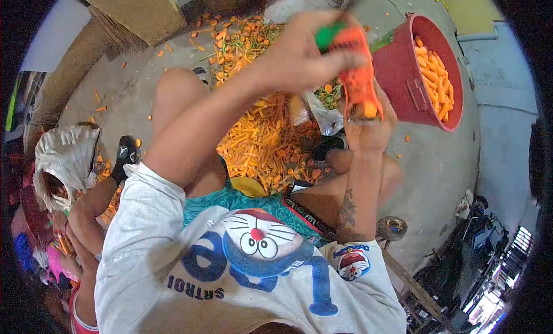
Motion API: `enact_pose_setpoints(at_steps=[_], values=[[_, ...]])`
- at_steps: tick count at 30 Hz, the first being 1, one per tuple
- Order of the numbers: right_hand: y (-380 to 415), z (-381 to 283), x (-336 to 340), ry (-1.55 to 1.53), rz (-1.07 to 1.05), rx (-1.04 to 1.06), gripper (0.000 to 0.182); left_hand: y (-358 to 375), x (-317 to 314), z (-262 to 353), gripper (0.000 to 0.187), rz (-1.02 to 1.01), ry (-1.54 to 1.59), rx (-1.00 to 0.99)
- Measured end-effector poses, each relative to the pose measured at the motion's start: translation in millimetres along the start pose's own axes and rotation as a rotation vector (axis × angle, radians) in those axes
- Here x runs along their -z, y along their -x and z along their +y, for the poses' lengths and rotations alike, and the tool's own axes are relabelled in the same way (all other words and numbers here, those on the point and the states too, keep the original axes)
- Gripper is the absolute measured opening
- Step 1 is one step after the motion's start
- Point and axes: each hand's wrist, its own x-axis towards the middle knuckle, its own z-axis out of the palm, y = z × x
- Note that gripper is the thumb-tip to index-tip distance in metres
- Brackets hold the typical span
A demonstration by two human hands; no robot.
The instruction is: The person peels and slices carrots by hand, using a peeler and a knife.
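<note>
My left hand [305,54], fingers wrapped and thumb laid across, grips an orange peeler [358,66] with a green part at its upper end. The peeler's forked end points down toward my right hand [371,132]. Between the prongs shows a bright orange carrot [368,110], held by my right hand; the rest of it is hidden by the peeler and fingers. Below both hands, a heap of orange peelings [250,135] lies on the floor between my legs. A clear plastic bag [327,116] sits close to my right hand.
A tilted red tub [398,74] holds many peeled carrots [438,86] at the right. Carrot tops and green stems [245,40] litter the floor ahead. A white sack [63,164] and another person's hand [68,242] are at left. A wooden bar [415,288] stands at lower right.
</note>
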Motion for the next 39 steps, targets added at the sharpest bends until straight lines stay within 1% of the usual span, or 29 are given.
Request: enact_pose_setpoints(at_steps=[1, 2, 3, 5, 6, 7, 9, 10, 11, 12, 13, 14, 15, 17, 19, 20, 22, 23, 24, 25, 27, 28, 29, 30, 31, 33, 35, 37, 39], values=[[1, 4, 8, 0.09, -0.006, 0.088, 0.046, 8, -7, 4, 0.026, -0.125, 0.061, -0.005], [4, 8, 14, 0.181, -0.012, 0.169, 0.045, 3, 2, 5, 0.027, -0.104, 0.007, 0.15], [7, 4, 10, 0.185, -0.006, 0.156, 0.045, -7, 13, -1, 0.027, -0.097, 0.01, 0.163], [9, -14, -10, 0.125, -0.13, -0.007, 0.044, -36, 40, -14, 0.009, 0.165, 0.072, 0.197], [-8, -18, 16, -0.165, -0.572, -0.189, 0.044, -38, 47, -19, 0.009, 0.162, 0.068, 0.187], [-8, -21, 11, -0.162, -0.584, -0.182, 0.044, -36, 53, -26, 0.016, 0.177, -0.119, 0.248], [-4, -25, -2, -0.02, -0.304, -0.112, 0.045, -26, 41, -26, 0.027, 0.199, -0.309, 0.29], [0, -21, -14, -0.02, -0.307, -0.104, 0.045, -9, 14, -11, 0.025, 0.118, -0.195, 0.136], [5, -11, -30, 0.127, -0.099, 0.05, 0.045, 2, -2, -3, 0.024, 0.037, -0.077, -0.012], [8, -6, -36, 0.277, 0.113, 0.197, 0.046, 0, -1, -3, 0.024, 0.039, -0.073, -0.008], [9, -7, -31, 0.282, 0.12, 0.188, 0.046, -4, 1, -4, 0.024, 0.008, -0.066, -0.029], [12, -11, -23, 0.234, -0.031, 0.085, 0.046, -5, 3, -8, 0.024, -0.023, -0.058, -0.045], [15, -16, -16, 0.181, -0.186, -0.013, 0.047, -19, 16, -33, 0.024, 0.15, -0.094, -0.103], [7, -21, -10, 0.063, -0.317, -0.092, 0.048, -37, 47, -28, 0.009, 0.225, -0.013, 0.028], [2, -22, -9, -0.056, -0.459, -0.162, 0.049, -30, 40, -23, 0.013, 0.26, -0.102, 0.055], [0, -22, -9, -0.014, -0.378, -0.125, 0.05, -23, 34, -21, 0.021, 0.301, -0.184, 0.091], [3, -16, -6, 0.027, -0.285, -0.085, 0.051, 1, 2, -3, 0.023, 0.029, -0.037, 0.03], [6, -9, -6, 0.117, -0.132, 0.016, 0.05, 9, -9, 3, 0.023, -0.083, 0.05, 0.009], [7, -6, -6, 0.208, 0.018, 0.114, 0.049, 4, -6, -3, 0.023, -0.074, 0.05, 0.009], [8, -9, -8, 0.21, 0.014, 0.109, 0.049, -5, 3, -11, 0.023, 0.002, 0.021, 0.054], [12, -18, -15, 0.205, -0.192, -0.026, 0.048, -19, 24, -22, 0.023, 0.08, -0.016, 0.105], [6, -18, -7, 0.202, -0.202, -0.023, 0.048, -29, 38, -25, 0.015, 0.159, 0.077, 0.131], [-1, -18, 9, 0.005, -0.371, -0.129, 0.047, -37, 47, -27, 0.009, 0.235, 0.174, 0.156], [-8, -20, 15, -0.186, -0.541, -0.233, 0.046, -33, 44, -43, 0.023, 0.329, -0.066, 0.086], [-7, -18, 6, -0.181, -0.55, -0.227, 0.046, -27, 30, -32, 0.023, 0.33, -0.065, 0.074], [6, -6, -16, 0.116, 0.138, 0.1, 0.044, 4, -5, -1, 0.021, 0.048, 0.047, 0.051], [9, -12, -16, 0.251, 0.061, 0.099, 0.043, 3, -3, -6, 0.021, 0.001, -0.036, -0.021], [13, -19, -11, 0.131, -0.243, -0.051, 0.044, -8, 12, -11, 0.021, -0.039, -0.125, -0.092], [13, -19, -23, 0.199, -0.18, -0.038, 0.046, -34, 40, -15, 0.01, 0.108, -0.064, 0.124]])
